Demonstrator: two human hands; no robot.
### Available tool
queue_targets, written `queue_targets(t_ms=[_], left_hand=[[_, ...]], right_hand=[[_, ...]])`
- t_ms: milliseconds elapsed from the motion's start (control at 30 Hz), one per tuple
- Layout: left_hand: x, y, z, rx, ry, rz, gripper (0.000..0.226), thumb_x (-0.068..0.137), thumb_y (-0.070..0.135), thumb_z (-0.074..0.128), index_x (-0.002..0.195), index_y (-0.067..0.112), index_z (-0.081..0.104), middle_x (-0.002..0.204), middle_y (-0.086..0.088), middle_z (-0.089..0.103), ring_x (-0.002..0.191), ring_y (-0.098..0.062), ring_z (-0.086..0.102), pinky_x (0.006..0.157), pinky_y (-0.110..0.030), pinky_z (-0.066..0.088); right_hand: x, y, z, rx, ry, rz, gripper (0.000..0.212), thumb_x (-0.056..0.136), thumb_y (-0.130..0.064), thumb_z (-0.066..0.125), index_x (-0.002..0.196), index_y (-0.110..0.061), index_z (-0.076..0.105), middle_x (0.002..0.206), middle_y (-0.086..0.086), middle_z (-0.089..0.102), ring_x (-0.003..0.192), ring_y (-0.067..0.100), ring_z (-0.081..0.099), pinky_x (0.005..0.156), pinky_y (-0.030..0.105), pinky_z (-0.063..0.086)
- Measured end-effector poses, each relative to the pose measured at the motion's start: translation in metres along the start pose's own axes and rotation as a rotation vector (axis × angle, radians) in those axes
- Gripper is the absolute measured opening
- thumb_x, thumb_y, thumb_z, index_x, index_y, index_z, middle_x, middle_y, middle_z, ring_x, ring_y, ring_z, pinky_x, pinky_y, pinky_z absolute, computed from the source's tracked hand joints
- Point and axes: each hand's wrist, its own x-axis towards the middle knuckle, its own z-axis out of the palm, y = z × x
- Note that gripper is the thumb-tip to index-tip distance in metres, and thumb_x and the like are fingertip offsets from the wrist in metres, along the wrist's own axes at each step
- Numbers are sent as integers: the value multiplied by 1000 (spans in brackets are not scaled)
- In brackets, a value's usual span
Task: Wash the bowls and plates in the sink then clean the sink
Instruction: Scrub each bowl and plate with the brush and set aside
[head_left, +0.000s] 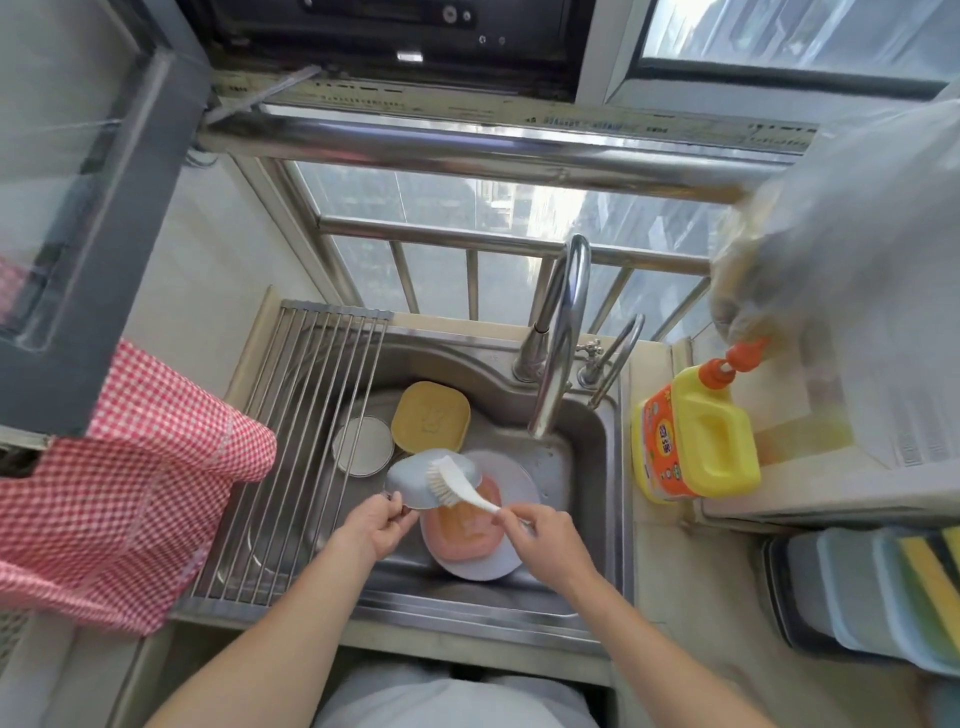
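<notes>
Over the stainless steel sink (597, 467), the left hand (375, 525) pinches a tilted pale blue bowl's (415, 480) near rim; the right hand (545, 540) grips a white dish brush (460, 486), bristles on it. Beneath lie a pink square dish (465, 530) and white plate (519, 483).

Both forearms were bare, no sleeves, watch or rings showing. The left hand (376, 525) and right hand (540, 538) wore no gloves. Below them, pale grey-white clothing (452, 699) covered the person's front.
</notes>
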Motion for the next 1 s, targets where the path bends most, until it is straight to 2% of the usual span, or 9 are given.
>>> queue_targets(t_ms=[133,267,400,500,567,633,767,900,1000], left_hand=[[-2,0,-11,221,-149,49,34,103,-7,35,123,14,52,116,-16,60,108,-29,59,103,-51,47],[1,-7,-20,712,-215,245,24,101,-6,44,115,6,60,97,-14,62,90,-21,61,82,-40,61],[4,-5,-28,1035,-228,524,33,91,-10,50,91,17,70,86,-9,67,85,-19,60,78,-38,55],[0,-2,-31,1193,-146,646,33,89,-9,54,87,19,71,85,2,72,84,-13,63,78,-28,49],[-2,-1,-28,1215,-147,665,33,90,-8,54,88,20,70,86,4,72,88,-14,64,79,-26,48],[0,-2,-29,1225,-156,658,32,90,-7,54,88,21,70,86,7,72,90,-15,65,80,-28,50],[0,-11,-33,1099,-214,610,33,87,-9,54,85,21,68,82,0,68,83,-16,61,84,-43,55],[-3,-34,-23,876,-319,423,40,87,-16,56,111,14,66,97,-21,68,88,-21,66,82,-42,61],[5,-52,-19,842,-364,285,47,88,-17,55,127,8,57,112,-22,69,99,-24,68,86,-42,59]], right_hand=[[7,10,-4,10,99,200,30,89,-47,48,87,-33,75,80,-6,72,79,18,66,74,35,57],[16,-1,-3,93,40,206,30,91,-44,51,81,-30,76,82,-5,72,81,16,64,72,30,52],[24,-14,-7,116,-19,209,29,92,-40,53,81,-30,79,82,-2,72,77,16,64,66,29,48],[31,-12,-15,101,-34,239,30,93,-37,52,85,-26,79,84,-5,73,82,19,66,68,33,52],[31,-18,-15,150,-125,165,28,95,-39,54,84,-31,80,61,-15,61,61,8,55,55,27,41],[32,-21,-12,113,-158,129,29,96,-40,54,84,-32,79,56,-15,57,52,3,47,52,23,37],[43,-15,-9,34,-3,264,31,94,-48,49,83,-29,72,91,-4,71,83,18,63,72,34,54],[47,-23,15,215,-39,268,32,92,-64,58,77,-35,60,72,-11,62,69,14,59,53,27,45],[46,-16,43,257,-75,263,15,92,-56,63,90,-41,67,78,-13,67,78,13,66,67,30,53]])
